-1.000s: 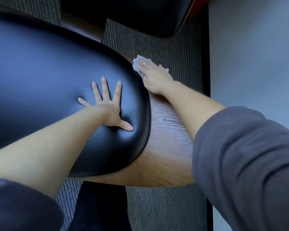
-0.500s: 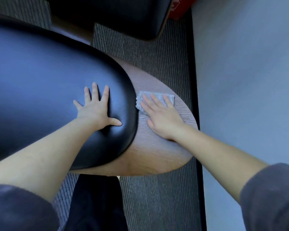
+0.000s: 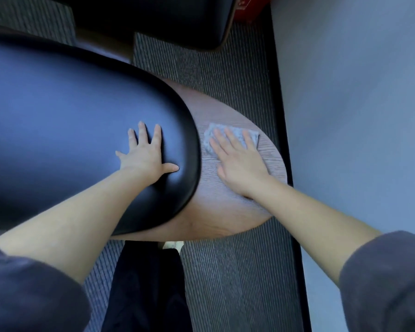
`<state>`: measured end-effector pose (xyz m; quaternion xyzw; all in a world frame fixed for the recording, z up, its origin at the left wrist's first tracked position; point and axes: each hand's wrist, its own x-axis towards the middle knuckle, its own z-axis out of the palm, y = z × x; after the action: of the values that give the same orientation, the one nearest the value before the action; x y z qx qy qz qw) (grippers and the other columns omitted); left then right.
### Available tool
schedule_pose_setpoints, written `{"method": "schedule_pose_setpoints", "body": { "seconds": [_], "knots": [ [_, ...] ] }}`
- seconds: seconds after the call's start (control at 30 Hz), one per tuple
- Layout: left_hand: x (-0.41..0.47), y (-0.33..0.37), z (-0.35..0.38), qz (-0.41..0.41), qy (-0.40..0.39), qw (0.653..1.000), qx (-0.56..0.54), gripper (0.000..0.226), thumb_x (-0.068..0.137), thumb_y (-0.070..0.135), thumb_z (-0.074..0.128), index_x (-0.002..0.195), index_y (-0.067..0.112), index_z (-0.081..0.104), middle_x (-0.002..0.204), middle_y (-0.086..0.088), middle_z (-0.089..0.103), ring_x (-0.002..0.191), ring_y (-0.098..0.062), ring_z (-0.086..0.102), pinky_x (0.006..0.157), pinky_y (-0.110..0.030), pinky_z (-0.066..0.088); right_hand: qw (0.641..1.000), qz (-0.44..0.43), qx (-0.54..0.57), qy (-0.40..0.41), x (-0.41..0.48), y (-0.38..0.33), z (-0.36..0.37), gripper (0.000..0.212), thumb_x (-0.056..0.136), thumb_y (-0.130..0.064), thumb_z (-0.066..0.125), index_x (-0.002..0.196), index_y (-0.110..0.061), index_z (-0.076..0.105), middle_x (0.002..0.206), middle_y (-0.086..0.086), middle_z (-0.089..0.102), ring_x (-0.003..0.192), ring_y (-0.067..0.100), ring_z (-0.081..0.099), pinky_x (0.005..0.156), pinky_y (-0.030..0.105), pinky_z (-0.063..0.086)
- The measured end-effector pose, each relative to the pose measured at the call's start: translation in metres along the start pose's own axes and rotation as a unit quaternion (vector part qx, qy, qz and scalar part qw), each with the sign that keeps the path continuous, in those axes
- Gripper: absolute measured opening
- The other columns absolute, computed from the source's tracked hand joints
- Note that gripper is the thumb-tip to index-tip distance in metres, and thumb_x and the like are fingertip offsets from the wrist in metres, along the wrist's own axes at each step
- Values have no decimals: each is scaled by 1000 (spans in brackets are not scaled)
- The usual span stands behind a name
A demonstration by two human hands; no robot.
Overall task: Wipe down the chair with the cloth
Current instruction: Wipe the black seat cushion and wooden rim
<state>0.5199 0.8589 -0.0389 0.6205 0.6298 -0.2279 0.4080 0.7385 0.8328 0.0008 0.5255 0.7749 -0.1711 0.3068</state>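
Note:
The chair has a glossy black padded cushion set on a brown wooden shell that juts out to the right. My left hand lies flat on the cushion near its right edge, fingers spread. My right hand presses a small grey cloth flat onto the wooden shell just right of the cushion, fingers straight. Most of the cloth is hidden under my fingers and palm.
A second black chair stands at the top, with something red beside it. Dark ribbed carpet lies under the chair. A pale wall runs close along the right, past a black skirting strip. My dark trousers show at the bottom.
My right hand has slid the cloth along the wooden shell, from the cushion's far corner toward me and to the right. My left hand stays flat on the cushion.

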Motion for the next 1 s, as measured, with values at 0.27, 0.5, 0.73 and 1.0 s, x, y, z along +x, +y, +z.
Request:
{"method": "schedule_pose_setpoints", "body": {
  "seconds": [0.27, 0.5, 0.73, 1.0],
  "knots": [
    [-22, -10, 19, 34, 7, 999, 36, 103, 85, 67, 52, 154, 27, -13, 161, -7, -21, 149, -32, -14, 112, -66, 18, 995, 94, -11, -10, 4, 12, -8, 61, 102, -37, 25, 157, -16, 7, 165, 2, -3, 152, 20, -5, 118, 52, -10],
    [-38, -12, 23, 47, -16, 998, 33, 108, 84, 62, 61, 154, 26, -13, 160, -8, -22, 149, -33, -14, 113, -65, 19, 999, -15, 0, -44, -80, -40, 22, 66, 88, -37, 24, 145, -13, 46, 155, 6, 37, 144, 27, 33, 116, 57, 18],
    [-57, -15, 40, 70, -53, 989, 117, 116, 84, 61, 62, 150, 24, -25, 155, -15, -33, 146, -40, -21, 113, -64, 19, 993, 116, -29, -10, -60, -3, 6, 60, 102, -36, 24, 157, -15, 8, 165, 2, 0, 152, 22, -3, 119, 52, -9],
    [-65, -1, 35, 46, -95, 992, 66, 117, 82, 62, 64, 151, 24, -22, 155, -13, -34, 146, -40, -20, 110, -63, 26, 998, 63, -11, -3, -109, -40, 28, 65, 88, -35, 25, 143, -13, 49, 154, 5, 40, 143, 25, 35, 117, 57, 22]
  ]
}}
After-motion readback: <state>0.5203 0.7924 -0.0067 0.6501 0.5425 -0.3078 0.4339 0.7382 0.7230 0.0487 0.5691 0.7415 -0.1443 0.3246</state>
